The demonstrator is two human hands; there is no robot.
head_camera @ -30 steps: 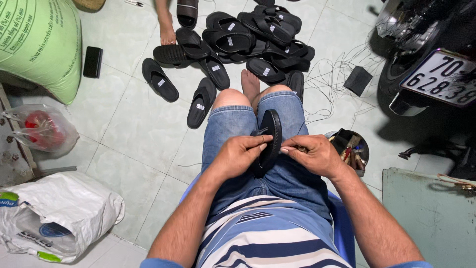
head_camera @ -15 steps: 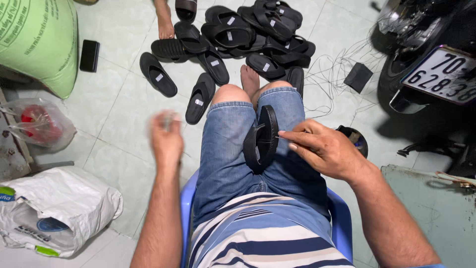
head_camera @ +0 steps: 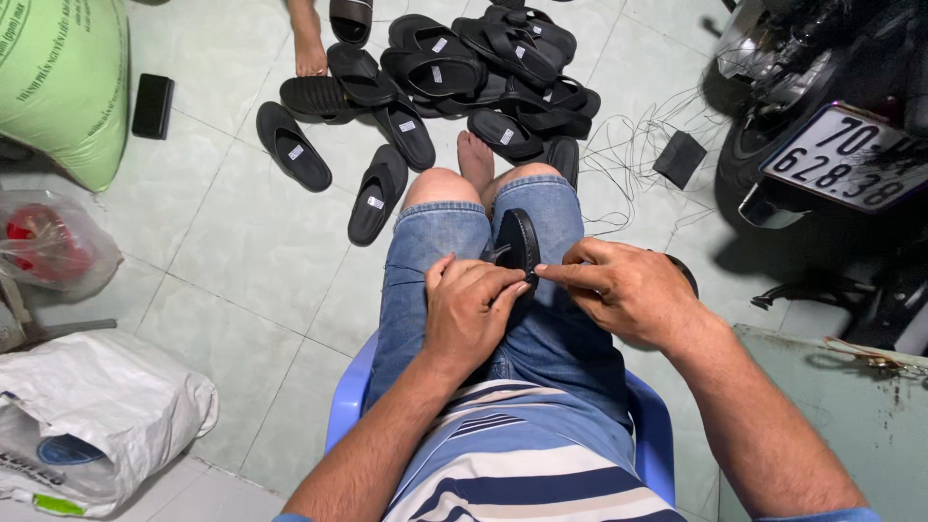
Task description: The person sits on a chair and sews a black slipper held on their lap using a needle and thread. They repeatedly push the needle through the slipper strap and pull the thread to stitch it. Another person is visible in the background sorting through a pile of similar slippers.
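Black sandal [head_camera: 519, 246] standing on its edge on the lap, between the knees, just in front of the blue chair [head_camera: 348, 406]. Left hand [head_camera: 471, 309] curled snug round the near end of it. Right hand [head_camera: 628, 290] with thumb and first finger pinched shut at the sandal's rim, tips touching the left fingers. Too small to tell if something thin sits in that pinch.

Could slip off the jeans and drop to the floor, since only fingertips hold it on that side. Could get a finger nipped, with both hands so close together. Thin strings [head_camera: 628, 145] on the tiles ahead of the chair and to its right might snag a bare foot.

Big green sack [head_camera: 63, 87] with dark print, far to the left of the chair. Clear bag [head_camera: 43, 246] with something red inside, left of the chair. White bag [head_camera: 97, 416] with a blue round mark and a green patch, close by the chair's left side. Small white square labels [head_camera: 375, 202] on the soles in the sandal pile [head_camera: 483, 68], straight ahead of the chair. White number plate [head_camera: 851, 159] with dark figures, ahead of the chair and to its right.
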